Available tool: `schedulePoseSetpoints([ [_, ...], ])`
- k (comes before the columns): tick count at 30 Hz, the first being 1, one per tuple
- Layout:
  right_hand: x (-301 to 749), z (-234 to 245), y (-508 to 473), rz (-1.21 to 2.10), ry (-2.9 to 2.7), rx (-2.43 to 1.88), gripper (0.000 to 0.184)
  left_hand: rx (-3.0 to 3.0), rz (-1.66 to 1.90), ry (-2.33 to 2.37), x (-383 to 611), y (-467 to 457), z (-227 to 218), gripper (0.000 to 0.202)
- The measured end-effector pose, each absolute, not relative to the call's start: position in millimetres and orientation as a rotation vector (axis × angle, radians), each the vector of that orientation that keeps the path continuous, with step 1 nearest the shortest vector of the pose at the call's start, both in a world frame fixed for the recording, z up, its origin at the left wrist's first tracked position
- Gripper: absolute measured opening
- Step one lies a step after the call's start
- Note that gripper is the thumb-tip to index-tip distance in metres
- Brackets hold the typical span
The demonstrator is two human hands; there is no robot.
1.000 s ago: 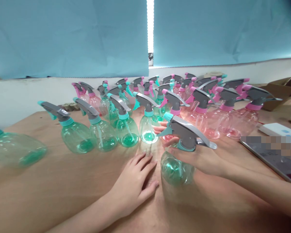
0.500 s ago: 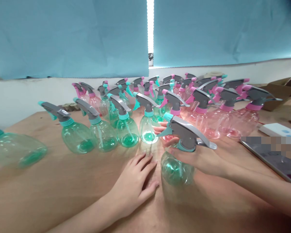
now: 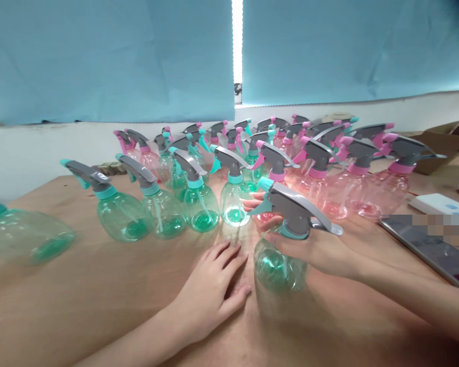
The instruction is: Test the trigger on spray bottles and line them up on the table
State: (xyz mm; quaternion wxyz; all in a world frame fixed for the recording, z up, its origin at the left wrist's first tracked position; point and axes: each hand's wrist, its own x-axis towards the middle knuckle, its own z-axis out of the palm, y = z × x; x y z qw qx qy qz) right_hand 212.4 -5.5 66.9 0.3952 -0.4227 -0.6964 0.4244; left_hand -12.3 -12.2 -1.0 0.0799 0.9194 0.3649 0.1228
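The person's right hand [image 3: 321,250] is wrapped round the neck of a green spray bottle [image 3: 279,270], just under its turquoise collar [image 3: 295,233], the thumb side across the front and other fingers showing beyond the grey trigger head [image 3: 292,204]; this bottle is at the front of the group, right of centre, roughly upright, its nozzle towards the left; whether its base touches the wooden table [image 3: 99,306] cannot be told. The left hand [image 3: 212,283] lies palm down on the table just left of that bottle, fingers loosely spread, gripping nothing. Beyond the hands, four green bottles [image 3: 201,204] stand in a row; another green bottle [image 3: 30,234] is well apart at the left edge, partly cut off; pink bottles [image 3: 317,191] crowd the right side, and further pink and green ones, overlapping, fill the back. At the right lie a dark flat device [image 3: 416,250], a white-and-blue object [image 3: 438,204] beside it and, farther back, an open cardboard box [image 3: 439,145]; blue blinds [image 3: 107,56] hang behind.
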Motion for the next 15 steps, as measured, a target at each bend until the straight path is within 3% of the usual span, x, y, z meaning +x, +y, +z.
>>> schedulePoseSetpoints([
  [15,216.2,67.9,-4.9,1.064,-1.812,-1.133,0.022,2.748,0.344,1.102,-12.4,-12.5,-0.6,0.050],
])
